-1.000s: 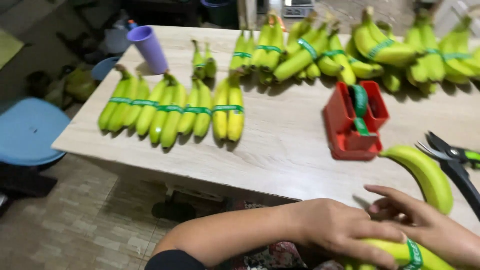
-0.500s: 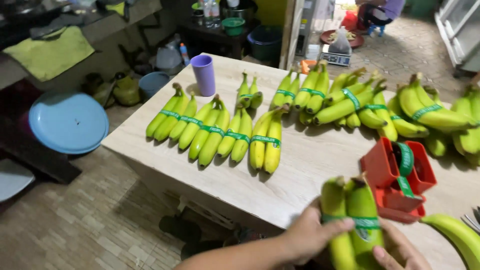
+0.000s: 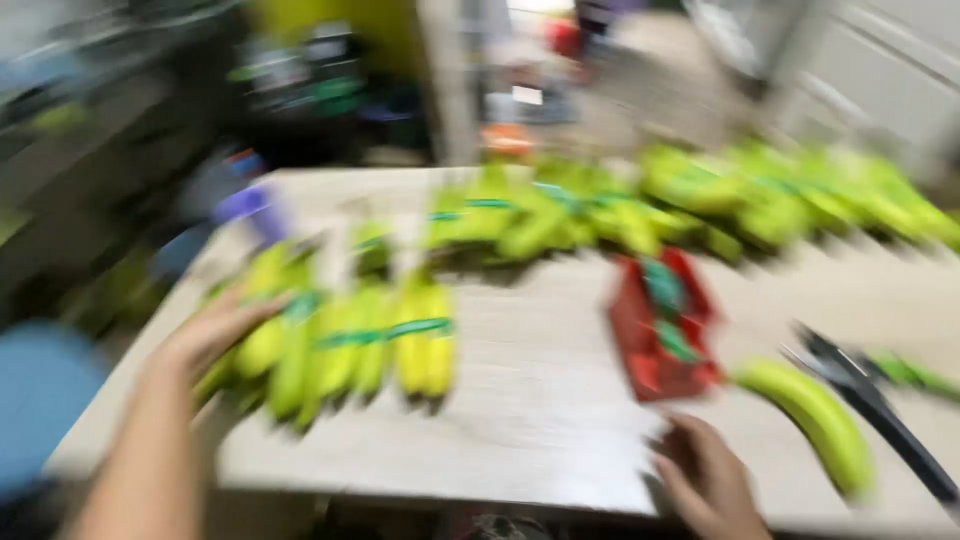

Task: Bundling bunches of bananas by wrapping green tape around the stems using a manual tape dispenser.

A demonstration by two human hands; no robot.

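The view is strongly motion-blurred. My left hand (image 3: pixel 215 328) reaches over the left end of a row of green-yellow banana bunches (image 3: pixel 380 340) bound with green tape; its fingers lie on the leftmost bunch (image 3: pixel 265 330), and the blur hides whether they grip it. My right hand (image 3: pixel 705 482) rests at the front edge of the wooden table (image 3: pixel 540 410), fingers loosely apart, with nothing in it. It is nearest to a red tape dispenser (image 3: pixel 665 330) and a single loose banana (image 3: pixel 815 420).
More taped banana bunches (image 3: pixel 700 195) line the table's far side. A black scissor-like tool (image 3: pixel 870 400) lies at the right by the loose banana. A purple cup (image 3: pixel 255 210) stands at the far left corner. A blue round stool (image 3: pixel 40 400) is left of the table.
The taped bunch that both hands held at the front now lies at the left end of the row under my left hand. My right hand has come off it. The camera swung quickly.
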